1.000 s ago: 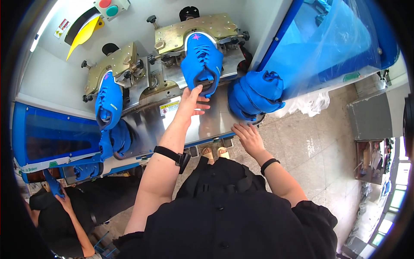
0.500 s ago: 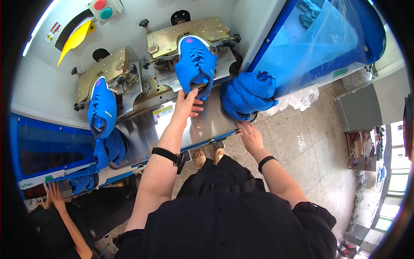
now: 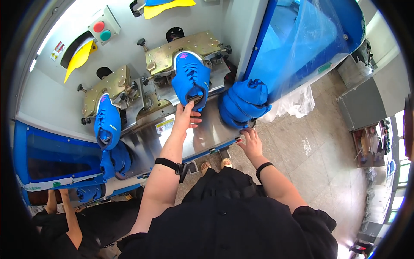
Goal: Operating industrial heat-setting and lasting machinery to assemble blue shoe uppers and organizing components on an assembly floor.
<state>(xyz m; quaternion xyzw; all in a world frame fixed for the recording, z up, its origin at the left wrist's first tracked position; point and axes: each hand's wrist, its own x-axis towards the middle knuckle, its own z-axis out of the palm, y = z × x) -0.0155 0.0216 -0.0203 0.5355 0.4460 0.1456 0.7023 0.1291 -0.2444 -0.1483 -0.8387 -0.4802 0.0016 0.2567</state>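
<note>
A blue lace-up shoe upper sits on the right-hand metal clamp fixture, its toe pointing away from me. My left hand touches the heel end near the collar opening, the thumb uppermost and the other fingers spread over the steel ledge. At the ledge's front corner is my right hand, fingers stretched out and apart, just below a stack of blue shoe uppers. Whether its fingertips touch the stack I cannot tell. Another blue shoe upper rests on the left-hand fixture.
More blue uppers lie on the ledge's left end. A red and green button box is on the machine wall. Clear plastic sheeting hangs at right. A co-worker's forearms reach under the left panel.
The view has tilted, so the machine sits lower in it. My left hand stays at the shoe's heel. My right fingers have spread and point up toward the stack. The co-worker's hands have slipped from sight.
</note>
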